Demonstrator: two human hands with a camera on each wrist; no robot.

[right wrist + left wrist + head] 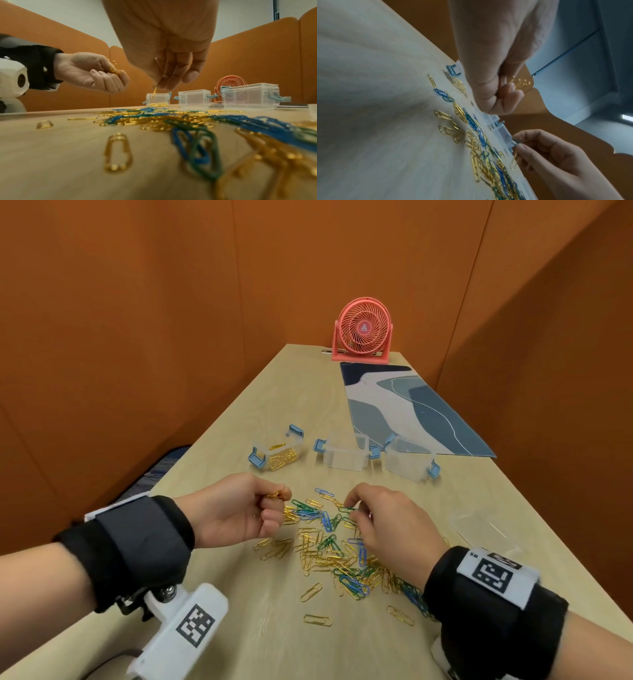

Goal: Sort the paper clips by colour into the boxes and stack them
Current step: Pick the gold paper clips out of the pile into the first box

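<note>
A loose heap of gold, blue and green paper clips (pixel 329 546) covers the near table. My left hand (pixel 270 505) hovers above its left edge and grips a bunch of gold clips (pixel 275 494) (pixel 114 69). My right hand (pixel 352 506) is over the heap's far side and pinches a gold clip (pixel 155 92) (pixel 514 161); a green clip (pixel 515 140) hangs at its fingertips too. Three clear boxes with blue latches stand beyond: the left box (pixel 277 455) holds gold clips, the middle box (pixel 344 455) and right box (pixel 409 458) look empty.
A clear lid (pixel 479 525) lies right of the heap. A blue patterned mat (pixel 404 405) and a pink desk fan (pixel 363 332) sit farther back. Orange partition walls enclose the table (pixel 239 419), whose left edge runs close to my left arm.
</note>
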